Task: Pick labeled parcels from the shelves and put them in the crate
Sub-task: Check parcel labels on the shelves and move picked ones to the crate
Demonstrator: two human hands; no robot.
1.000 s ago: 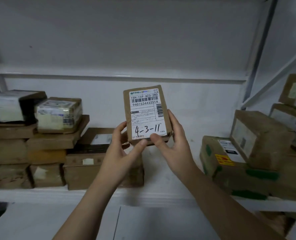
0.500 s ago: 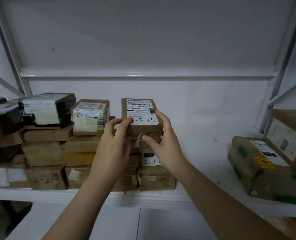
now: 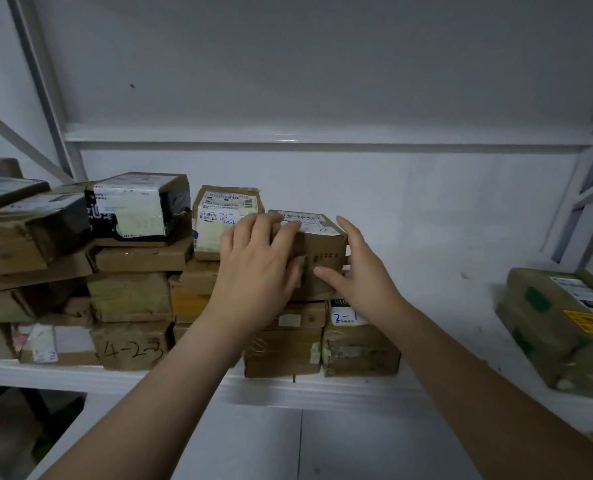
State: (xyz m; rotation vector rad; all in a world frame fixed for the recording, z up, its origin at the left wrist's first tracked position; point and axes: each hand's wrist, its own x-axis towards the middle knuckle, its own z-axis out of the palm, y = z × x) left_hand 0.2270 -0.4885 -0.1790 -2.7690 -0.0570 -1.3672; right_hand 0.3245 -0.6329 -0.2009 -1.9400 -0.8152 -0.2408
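A small brown labeled parcel point(image 3: 323, 251) sits on top of a stack of boxes on the white shelf point(image 3: 323, 389). My left hand point(image 3: 257, 261) grips its left side, fingers curled over the top label and thumb on the front face. On the parcel's right, my right hand point(image 3: 361, 271) lies against the side with fairly straight fingers, its thumb touching the front. No crate is in view.
Stacked parcels fill the shelf's left half, among them a box marked 4-2-3 point(image 3: 132, 344), one marked 2-1 point(image 3: 357, 341) and a black-and-white wrapped one point(image 3: 139, 206). More taped parcels point(image 3: 558, 323) lie at the right. Metal shelf uprights stand at both sides.
The parcel, held upright in front of me with its label 4-3-11 facing me, has been laid flat and moved onto the top of the stack. Both hands went with it.
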